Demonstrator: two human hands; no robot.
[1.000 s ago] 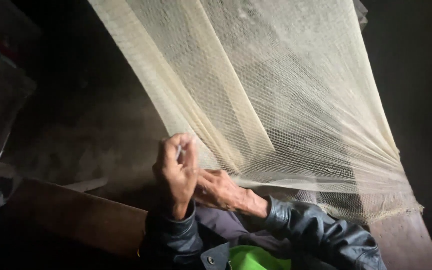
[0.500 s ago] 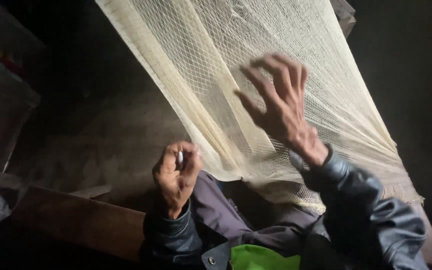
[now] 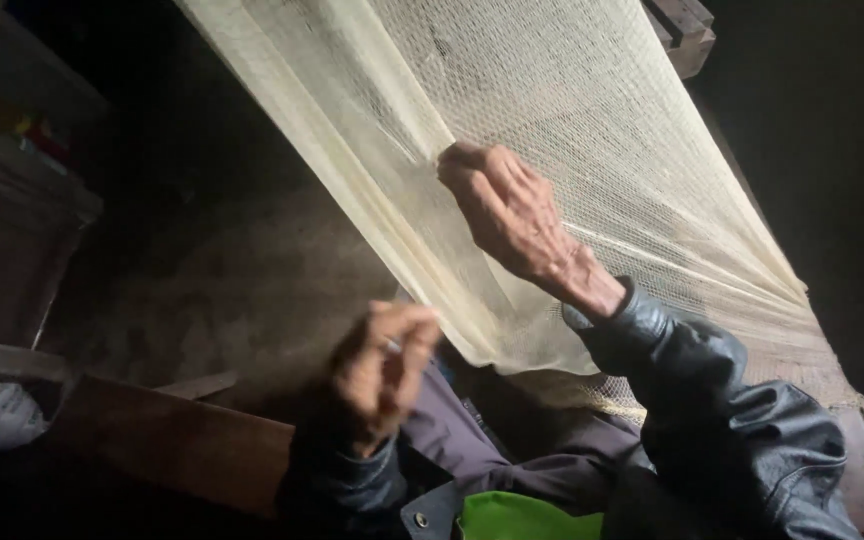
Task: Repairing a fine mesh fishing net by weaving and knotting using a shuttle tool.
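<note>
- my right hand lay on the pale net, fingers curled into a fold of it, gripping the mesh.
- the net hung slanting from the top of the view down to my lap, stretched in front of me.
- my left hand sat lower, just off the net's edge, blurred, fingers pinched together; i couldn't tell what it held.
- a wooden plank lay at my left.
</note>
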